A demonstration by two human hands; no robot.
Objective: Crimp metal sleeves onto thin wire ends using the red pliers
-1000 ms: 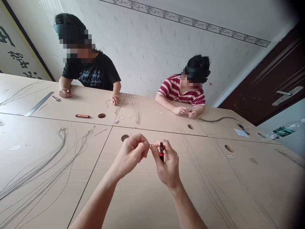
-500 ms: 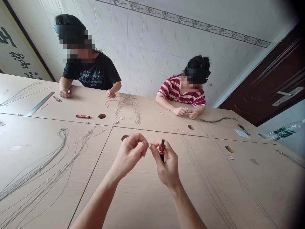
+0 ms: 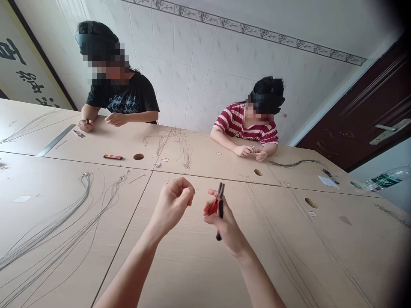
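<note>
My left hand (image 3: pixel 175 203) is closed in a pinch over the middle of the table. The end of a thin wire (image 3: pixel 196 189) sticks out past its thumb and forefinger; most of it is hidden in the fingers. To the right, apart from it, my right hand (image 3: pixel 221 218) grips small pliers (image 3: pixel 220 205) with red and black handles. Their metal jaws point up and away from me. Bundles of thin dark cords with small metal ends lie on the table left of my hands, the nearest being this bundle (image 3: pixel 105 205).
Two people sit across the table (image 3: pixel 180 265), one in a black shirt (image 3: pixel 128 96), one in red stripes (image 3: pixel 253 124). A steel ruler (image 3: pixel 56 140), a red-and-black box (image 3: pixel 113 157), more cords (image 3: pixel 272 231) and a plastic bottle (image 3: pixel 388 179) lie on it. Round holes (image 3: pixel 311 202) pierce the tabletop.
My right hand has drawn away from my left, and the pliers have swung from being tucked in the palm to jaws up. The black-shirted person's hand has moved left.
</note>
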